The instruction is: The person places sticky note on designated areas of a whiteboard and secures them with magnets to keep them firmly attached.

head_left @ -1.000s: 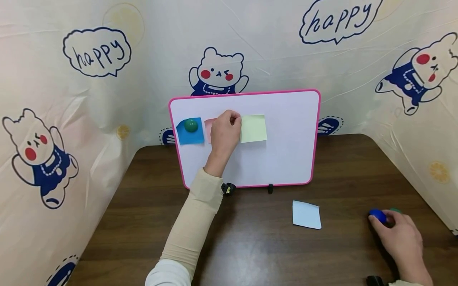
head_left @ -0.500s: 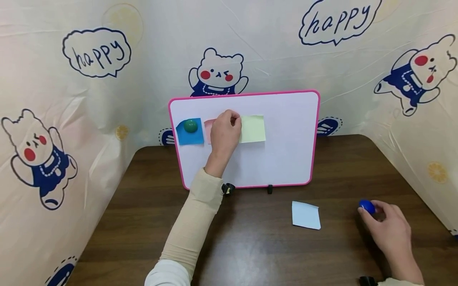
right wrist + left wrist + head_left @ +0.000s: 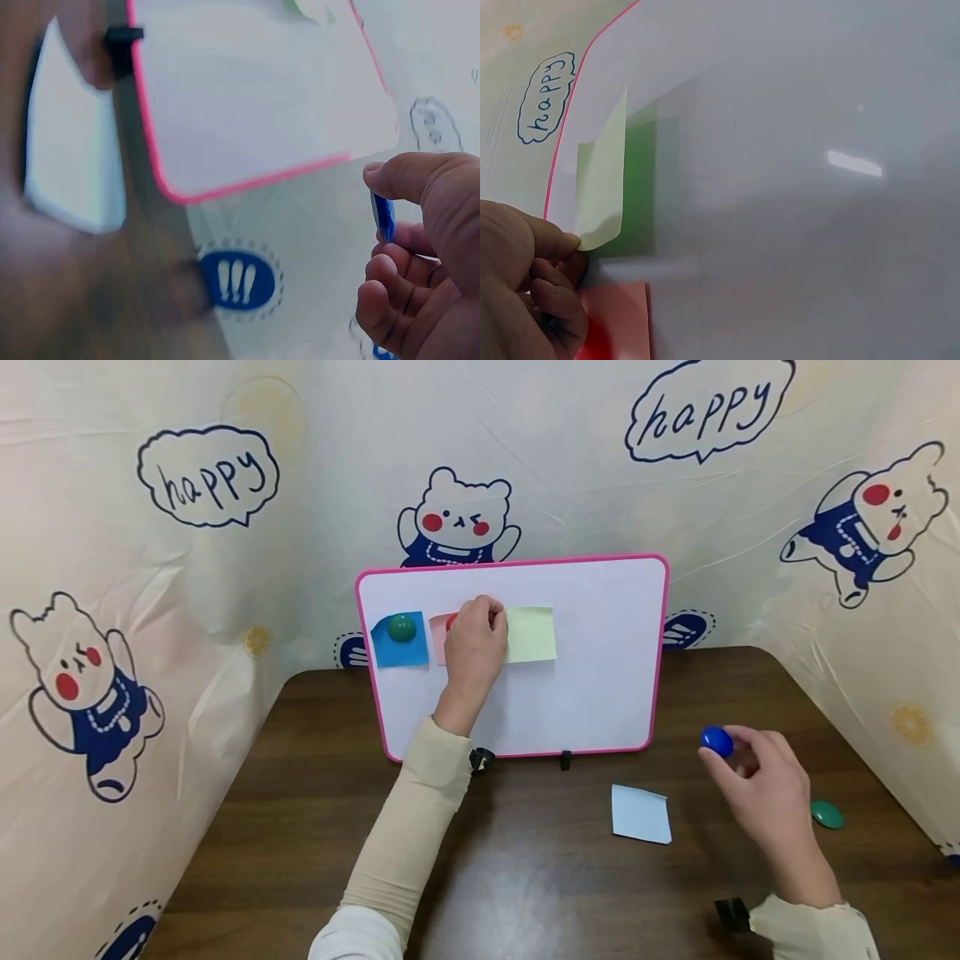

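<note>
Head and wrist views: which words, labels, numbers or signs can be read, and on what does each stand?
"happy": left speech bubble on the backdrop, head view.
"happy": right speech bubble, head view.
"happy": speech bubble, left wrist view.
"!!!"-like marks: blue oval, right wrist view.
Pale marking, black piece by left sleeve: too small to read.
Edge mark, right wrist view: cut off, unreadable.

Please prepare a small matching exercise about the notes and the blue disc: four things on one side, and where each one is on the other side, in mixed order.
Things:
1. dark blue note
2. pale green note
3. light blue note
4. blue disc

Places:
A. lying on the table
B. held by the right hand
C. on the whiteboard, under a green disc
D. pinched by the left hand

Pairs: 1-C, 2-D, 3-A, 4-B
</note>
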Available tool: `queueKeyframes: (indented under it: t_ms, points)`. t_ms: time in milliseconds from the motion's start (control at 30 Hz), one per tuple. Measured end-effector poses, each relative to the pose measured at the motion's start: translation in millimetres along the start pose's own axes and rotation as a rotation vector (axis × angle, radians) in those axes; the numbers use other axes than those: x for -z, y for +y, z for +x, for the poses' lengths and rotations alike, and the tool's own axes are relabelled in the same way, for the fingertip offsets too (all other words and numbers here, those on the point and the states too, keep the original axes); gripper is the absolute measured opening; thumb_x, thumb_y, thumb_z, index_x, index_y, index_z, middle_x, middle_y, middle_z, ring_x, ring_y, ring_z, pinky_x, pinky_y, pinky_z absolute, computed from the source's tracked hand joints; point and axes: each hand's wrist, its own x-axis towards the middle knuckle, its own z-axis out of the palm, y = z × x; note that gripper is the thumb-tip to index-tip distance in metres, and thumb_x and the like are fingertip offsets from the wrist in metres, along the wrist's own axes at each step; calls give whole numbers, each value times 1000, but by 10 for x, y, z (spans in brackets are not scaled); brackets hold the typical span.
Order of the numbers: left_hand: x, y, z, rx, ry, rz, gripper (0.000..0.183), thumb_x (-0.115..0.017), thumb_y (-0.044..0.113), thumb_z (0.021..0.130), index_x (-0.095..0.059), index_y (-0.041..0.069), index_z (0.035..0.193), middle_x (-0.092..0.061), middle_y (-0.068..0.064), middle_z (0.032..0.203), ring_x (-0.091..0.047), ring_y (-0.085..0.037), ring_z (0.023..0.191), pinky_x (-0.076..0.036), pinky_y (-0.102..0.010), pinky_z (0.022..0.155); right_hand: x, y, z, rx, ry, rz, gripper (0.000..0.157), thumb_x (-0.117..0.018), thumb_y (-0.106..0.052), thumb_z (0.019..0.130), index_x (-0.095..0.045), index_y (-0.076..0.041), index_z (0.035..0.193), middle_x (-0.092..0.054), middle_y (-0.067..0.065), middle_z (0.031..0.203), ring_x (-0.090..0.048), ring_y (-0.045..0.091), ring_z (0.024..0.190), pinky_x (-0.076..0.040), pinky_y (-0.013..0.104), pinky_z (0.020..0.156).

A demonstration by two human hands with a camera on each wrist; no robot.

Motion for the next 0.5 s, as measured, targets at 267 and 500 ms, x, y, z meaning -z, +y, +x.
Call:
queueKeyframes:
  t_ms: [267, 500]
  points:
    - [8, -24, 1, -14, -22, -11, 18, -64, 20, 101, -70, 5, 110, -68, -7, 100, -59, -19, 86, -53, -30, 81, -91, -284, 135, 99, 1, 35, 48, -77, -25, 92, -60, 3, 127, -52, 18, 112, -49, 25, 83, -43, 19, 57]
    - [33, -33, 5, -20, -38, -14, 19, -63, 19, 101, -70, 4, 111, -68, -8, 103, -60, -21, 89, -53, -30, 83, -137, -440, 204, 135, -14, 64, 48, -78, -22, 91, -60, 1, 128, -53, 17, 113, -50, 24, 82, -46, 18, 58]
